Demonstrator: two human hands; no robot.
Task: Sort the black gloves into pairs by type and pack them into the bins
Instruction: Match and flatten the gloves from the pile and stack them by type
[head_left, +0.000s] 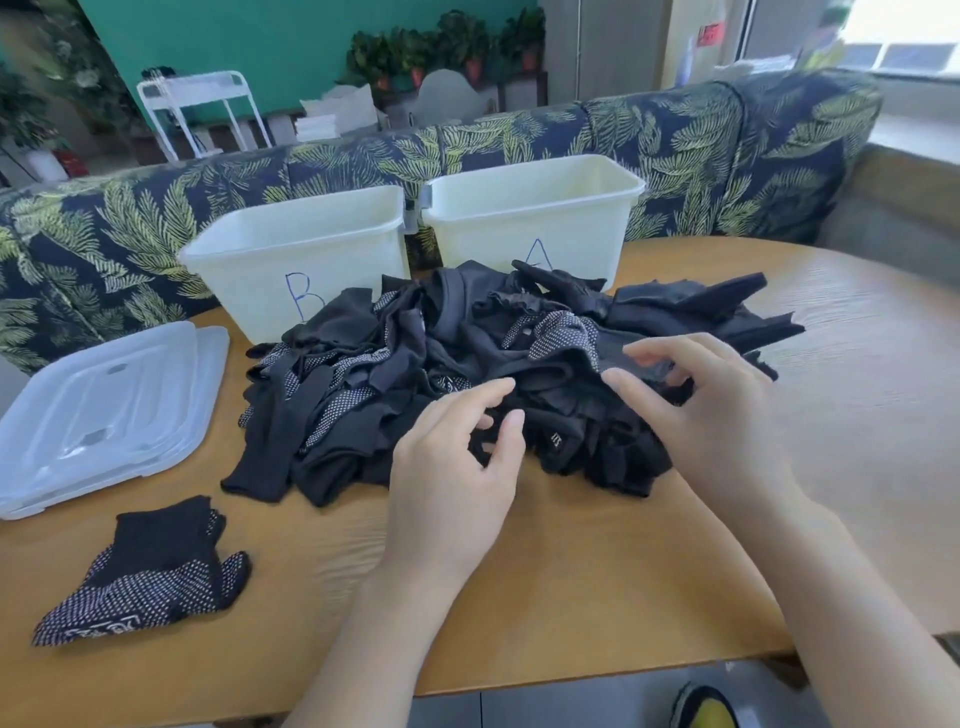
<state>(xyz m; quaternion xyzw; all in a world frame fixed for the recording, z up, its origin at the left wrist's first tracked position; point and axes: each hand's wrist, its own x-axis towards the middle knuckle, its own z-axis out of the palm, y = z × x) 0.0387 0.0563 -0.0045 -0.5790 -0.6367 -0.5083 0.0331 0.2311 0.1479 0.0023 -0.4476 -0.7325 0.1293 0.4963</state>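
On the table (597, 597) a glove pile (467, 374) hides part of the letters on bin B (296, 249) and bin A (535, 208). Two lids (104, 410) sit left, near a dotted glove (150, 571) whose print is unreadable. Left hand (452, 483) and right hand (711, 415) fingers curl, pinching pile fabric.

Hidden and cut-off parts around the glove pile

The pile of gloves (519, 374) covers the lower front of both bins, hiding part of the "B" on the left bin (296, 260) and most of the "A" on the right bin (530, 213). The lids (104, 415) run off the left edge. The left hand's (452, 483) fingertips are partly buried in fabric.
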